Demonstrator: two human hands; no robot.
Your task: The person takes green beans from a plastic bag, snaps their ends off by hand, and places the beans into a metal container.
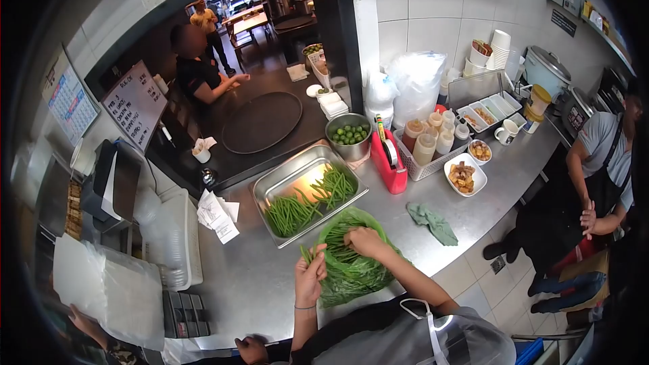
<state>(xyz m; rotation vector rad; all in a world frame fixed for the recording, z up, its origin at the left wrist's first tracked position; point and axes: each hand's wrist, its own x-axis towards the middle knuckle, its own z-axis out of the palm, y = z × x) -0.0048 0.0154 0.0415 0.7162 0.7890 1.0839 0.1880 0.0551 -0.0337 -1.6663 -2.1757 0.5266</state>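
Note:
My left hand (309, 278) is closed around a few green beans, their tips poking out above the fingers. It is beside the left rim of a green plastic bag (355, 289). The bag stands open on the steel counter, filled with long green beans (341, 251). My right hand (366, 240) reaches into the bag's mouth from the right, its fingers curled down onto the beans and partly hidden among them. Just beyond the bag sits a shallow steel pan (270, 186), with green beans (292, 213) lying in two loose piles inside it.
Behind the pan are a bowl of green limes (349, 134), a red tape dispenser (390, 164) and a basket of sauce bottles (426, 143). A green cloth (433, 223) lies right, receipts (218, 216) left. Co-workers stand at right (602, 162) and beyond the pass-through (203, 74).

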